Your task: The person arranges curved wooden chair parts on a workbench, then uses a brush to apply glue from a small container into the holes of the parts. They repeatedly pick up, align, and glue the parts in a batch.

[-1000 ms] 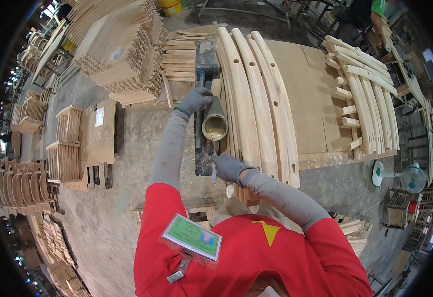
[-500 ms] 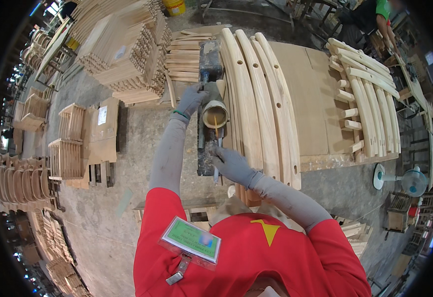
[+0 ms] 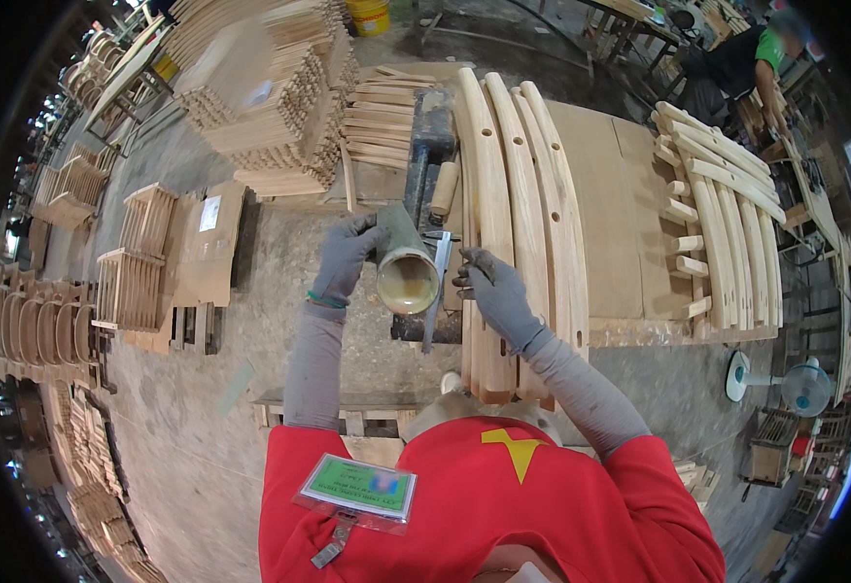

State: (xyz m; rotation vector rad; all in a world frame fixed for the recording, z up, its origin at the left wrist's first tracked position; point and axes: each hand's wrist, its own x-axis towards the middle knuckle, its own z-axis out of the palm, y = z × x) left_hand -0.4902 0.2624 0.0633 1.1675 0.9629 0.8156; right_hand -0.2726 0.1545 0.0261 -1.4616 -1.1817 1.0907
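Cylindrical cup, grey and open-mouthed, is held by the gloved left hand beside a black metal fixture, left of a row of curved wooden rails. Its long axis is laid nearly in line with the wearer's view, the mouth turned toward the red shirt and slightly right, the other end aimed away; pale yellowish liquid is seen inside. The cup's left side is gripped near that far end by bent fingers. The right hand, also gloved, is poised over the rails, fingers half curled; whether anything thin is pinched there cannot be told. The gap between cup and right hand is crossed by a slim metal caliper, with a wooden cylinder placed farther off. To the right, cardboard is spread over the desk, where more wooden pieces are piled. Slats are stacked at upper left; at upper right, a co-worker is seen.
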